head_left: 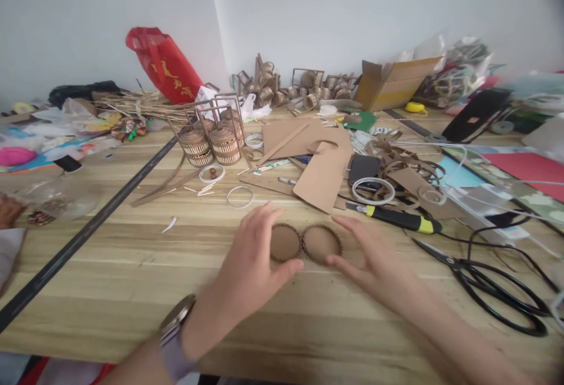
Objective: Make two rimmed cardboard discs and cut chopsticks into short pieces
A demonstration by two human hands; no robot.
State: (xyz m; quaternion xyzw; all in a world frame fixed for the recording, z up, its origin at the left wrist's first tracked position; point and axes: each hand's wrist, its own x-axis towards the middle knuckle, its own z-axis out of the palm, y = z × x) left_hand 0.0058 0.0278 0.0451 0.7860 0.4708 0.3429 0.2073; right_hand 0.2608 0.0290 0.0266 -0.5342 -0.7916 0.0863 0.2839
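Two shallow round cardboard pieces, a left disc [285, 243] and a right disc [322, 240], lie side by side on the wooden table, their dark notched rims touching. My left hand [259, 250] curves around the left disc, fingers at its far side and thumb near its front edge; it covers part of the rim. Around the right disc's outer side is my right hand [365, 250], thumb and fingers spread apart, the thumb by the front rim. Whether the fingertips press on the rims I cannot tell. A white ring [240, 196] lies beyond my left hand.
Small lidded baskets with tall handles [224, 141] stand at the back left. Cardboard sheets [324, 176] lie ahead. To the right are a black-and-yellow hot knife-like tool [400, 218] with a cord and black scissors [489, 285]. Another person's hand [9, 211] shows at the left edge.
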